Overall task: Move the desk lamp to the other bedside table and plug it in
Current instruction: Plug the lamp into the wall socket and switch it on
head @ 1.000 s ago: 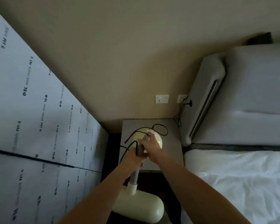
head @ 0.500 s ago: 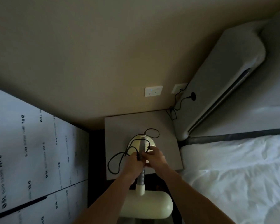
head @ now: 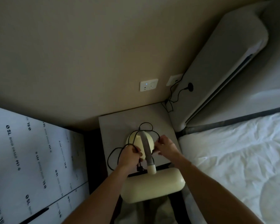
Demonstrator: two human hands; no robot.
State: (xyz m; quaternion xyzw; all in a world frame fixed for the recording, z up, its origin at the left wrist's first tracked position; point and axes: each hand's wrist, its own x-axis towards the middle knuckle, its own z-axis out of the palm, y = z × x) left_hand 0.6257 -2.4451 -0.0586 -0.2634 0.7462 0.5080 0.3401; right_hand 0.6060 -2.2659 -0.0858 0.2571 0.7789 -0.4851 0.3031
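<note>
A cream desk lamp stands on the grey bedside table (head: 113, 125): round base (head: 136, 138), grey flexible neck (head: 146, 151), and long cream shade (head: 152, 183) nearest me. Its black cord (head: 113, 152) loops over the base and off the table's left side. My left hand (head: 130, 155) is closed on a bunch of cord left of the neck, with the black plug (head: 139, 168) hanging just under it. My right hand (head: 166, 146) pinches the cord to the right of the neck. A white wall socket (head: 148, 84) sits above the table.
A second wall plate (head: 174, 79) with another black cable running down is right of the socket. The padded headboard (head: 225, 65) and the bed with white sheets (head: 236, 159) lie to the right. White printed boards (head: 31, 159) lean at the left.
Both hands left the lamp's neck and spread apart, each now holding cord on one side of it. The view has tilted down and closer to the table.
</note>
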